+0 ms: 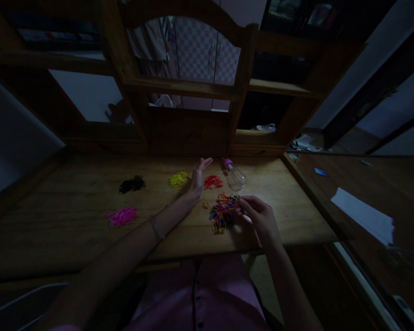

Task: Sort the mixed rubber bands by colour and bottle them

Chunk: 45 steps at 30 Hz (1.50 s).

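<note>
A mixed heap of multicoloured rubber bands (223,212) lies on the wooden desk in front of me. At its right edge, my right hand (258,216) has thumb and fingers pinched together on a rubber band, whose colour I cannot make out. My left hand (197,180) is held edge-on with fingers stretched out, between the yellow rubber bands (178,180) and the red rubber bands (213,182); nothing shows in it. Farther left are the black rubber bands (131,184) and the pink rubber bands (123,216). A few orange bands (205,205) lie just left of the mixed heap.
A clear bottle (236,178) with a purple cap lies on its side behind the mixed heap. The desk's wooden shelf unit (189,133) rises at the back. On the right, a lower brown surface (372,184) carries white paper (364,215). The room is dim.
</note>
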### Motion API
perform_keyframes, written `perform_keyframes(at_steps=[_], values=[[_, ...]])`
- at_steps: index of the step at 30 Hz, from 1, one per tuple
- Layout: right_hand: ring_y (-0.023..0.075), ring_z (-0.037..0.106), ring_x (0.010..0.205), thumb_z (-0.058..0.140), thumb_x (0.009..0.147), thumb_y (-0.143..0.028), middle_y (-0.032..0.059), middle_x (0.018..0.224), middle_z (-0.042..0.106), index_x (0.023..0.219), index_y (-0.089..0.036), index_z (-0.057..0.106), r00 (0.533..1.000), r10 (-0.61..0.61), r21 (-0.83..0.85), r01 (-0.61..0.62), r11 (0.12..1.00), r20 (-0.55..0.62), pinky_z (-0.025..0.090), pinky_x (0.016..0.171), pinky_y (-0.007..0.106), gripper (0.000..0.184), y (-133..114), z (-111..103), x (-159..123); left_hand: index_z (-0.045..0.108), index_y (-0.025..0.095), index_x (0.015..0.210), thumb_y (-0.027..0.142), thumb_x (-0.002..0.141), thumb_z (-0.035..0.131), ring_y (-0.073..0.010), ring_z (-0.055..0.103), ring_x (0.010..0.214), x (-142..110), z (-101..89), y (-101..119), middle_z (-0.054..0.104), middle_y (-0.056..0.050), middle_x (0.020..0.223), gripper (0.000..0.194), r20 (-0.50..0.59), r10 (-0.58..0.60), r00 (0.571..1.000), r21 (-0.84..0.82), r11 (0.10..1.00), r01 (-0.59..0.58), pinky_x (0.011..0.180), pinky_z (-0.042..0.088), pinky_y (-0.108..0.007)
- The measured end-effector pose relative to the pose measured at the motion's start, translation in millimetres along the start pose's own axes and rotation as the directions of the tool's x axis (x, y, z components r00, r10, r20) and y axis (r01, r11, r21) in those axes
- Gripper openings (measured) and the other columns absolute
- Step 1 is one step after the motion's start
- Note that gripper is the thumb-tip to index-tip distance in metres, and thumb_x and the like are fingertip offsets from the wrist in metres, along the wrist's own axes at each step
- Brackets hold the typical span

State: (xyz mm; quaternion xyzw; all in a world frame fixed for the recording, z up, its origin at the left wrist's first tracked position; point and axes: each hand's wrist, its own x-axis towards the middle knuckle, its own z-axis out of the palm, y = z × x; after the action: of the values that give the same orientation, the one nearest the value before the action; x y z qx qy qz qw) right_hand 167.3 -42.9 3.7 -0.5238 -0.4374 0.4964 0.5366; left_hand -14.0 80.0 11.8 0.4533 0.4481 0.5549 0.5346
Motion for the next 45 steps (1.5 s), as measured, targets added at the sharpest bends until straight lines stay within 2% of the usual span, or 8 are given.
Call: perform_keyframes(at_steps=[10, 16, 22, 28, 33, 36, 40, 45], values=[[0.0223, 0.072, 0.081, 0.070, 0.077, -0.036, 0.0078, 0.087, 0.075, 0.089, -0.018, 0.074, 0.932, -0.166, -0.186, 0.234, 0.954, 0.323, 0.057, 0.074, 0.035, 0.022, -7, 33, 79, 0.071, 0.019, 0.102, 0.027, 0.090, 0.049, -0.0219, 0.049, 0.127, -118, -41.2, 25, 0.065, -0.005, 0.124, 0.027, -0.062, 0.021, 0.998, -0.089, 0.996, -0.027, 0.113, 0.026, -0.033], [0.0186, 0.070, 0.066, 0.062, 0.085, -0.039, 0.0072, 0.087, 0.073, 0.096, -0.019, 0.072, 0.918, -0.323, -0.418, 0.393, 0.819, 0.230, 0.052, 0.061, 0.028, 0.025, -12, 47, 100, 0.072, 0.023, 0.099, 0.027, 0.087, 0.058, -0.0241, 0.049, 0.125, -158, -40.0, 18, 0.065, -0.006, 0.119, 0.019, -0.052, -0.043, 0.998, 0.062, 0.997, 0.046, 0.112, 0.027, -0.033], [0.0179, 0.066, 0.064, 0.053, 0.091, -0.044, 0.0052, 0.081, 0.071, 0.098, -0.020, 0.070, 0.912, -0.390, -0.470, 0.401, 0.787, 0.126, 0.048, 0.057, 0.027, 0.030, -17, 17, 58, 0.051, 0.031, 0.134, 0.043, 0.084, 0.062, -0.0263, 0.032, 0.141, -103, -57.1, -1, 0.042, -0.006, 0.149, 0.053, 0.090, -0.139, 0.986, 0.296, 0.949, 0.106, 0.117, 0.017, -0.041], [0.0212, 0.065, 0.079, 0.055, 0.090, -0.039, 0.0054, 0.090, 0.072, 0.094, -0.022, 0.071, 0.922, -0.374, -0.567, 0.359, 0.741, 0.095, 0.051, 0.070, 0.032, 0.024, 0, -11, 20, 0.052, 0.018, 0.130, 0.045, 0.076, 0.068, -0.0315, 0.024, 0.144, -18, -42.6, -14, 0.038, -0.016, 0.151, 0.062, 0.036, -0.178, 0.983, 0.332, 0.930, 0.157, 0.117, 0.015, -0.044], [0.0216, 0.065, 0.081, 0.054, 0.091, -0.037, 0.0053, 0.090, 0.071, 0.095, -0.023, 0.071, 0.926, -0.368, -0.572, 0.346, 0.744, 0.080, 0.051, 0.071, 0.032, 0.023, 0, -21, 4, 0.051, 0.019, 0.131, 0.040, 0.088, 0.054, -0.0274, 0.044, 0.133, -17, -24.6, -21, 0.046, -0.016, 0.145, 0.048, 0.130, -0.169, 0.977, 0.275, 0.953, 0.129, 0.111, 0.031, -0.041], [0.0214, 0.065, 0.081, 0.053, 0.091, -0.035, 0.0054, 0.092, 0.071, 0.095, -0.023, 0.071, 0.927, -0.370, -0.574, 0.337, 0.746, 0.062, 0.051, 0.071, 0.032, 0.022, 2, -25, 4, 0.056, 0.020, 0.125, 0.037, 0.089, 0.052, -0.0262, 0.045, 0.131, -31, -28.7, -17, 0.051, -0.012, 0.139, 0.040, 0.192, -0.012, 0.981, 0.373, 0.926, -0.062, 0.112, 0.030, -0.041], [0.0226, 0.063, 0.092, 0.052, 0.092, -0.031, 0.0065, 0.099, 0.069, 0.099, -0.023, 0.069, 0.923, -0.378, -0.606, 0.343, 0.717, 0.075, 0.050, 0.079, 0.034, 0.021, 13, -26, 8, 0.066, 0.021, 0.112, 0.026, 0.092, 0.045, -0.0239, 0.052, 0.117, -40, -29.9, -13, 0.059, -0.010, 0.122, 0.029, 0.468, 0.164, 0.869, 0.542, 0.723, -0.428, 0.106, 0.036, -0.041], [0.0234, 0.062, 0.100, 0.051, 0.091, -0.029, 0.0073, 0.105, 0.068, 0.103, -0.023, 0.069, 0.920, -0.391, -0.596, 0.333, 0.731, 0.035, 0.049, 0.087, 0.037, 0.022, 27, -29, 9, 0.062, 0.018, 0.115, 0.012, 0.087, 0.045, -0.0234, 0.054, 0.105, -28, -13.0, -13, 0.058, -0.012, 0.113, 0.034, 0.680, 0.131, 0.721, 0.529, 0.594, -0.607, 0.094, 0.042, -0.038]])
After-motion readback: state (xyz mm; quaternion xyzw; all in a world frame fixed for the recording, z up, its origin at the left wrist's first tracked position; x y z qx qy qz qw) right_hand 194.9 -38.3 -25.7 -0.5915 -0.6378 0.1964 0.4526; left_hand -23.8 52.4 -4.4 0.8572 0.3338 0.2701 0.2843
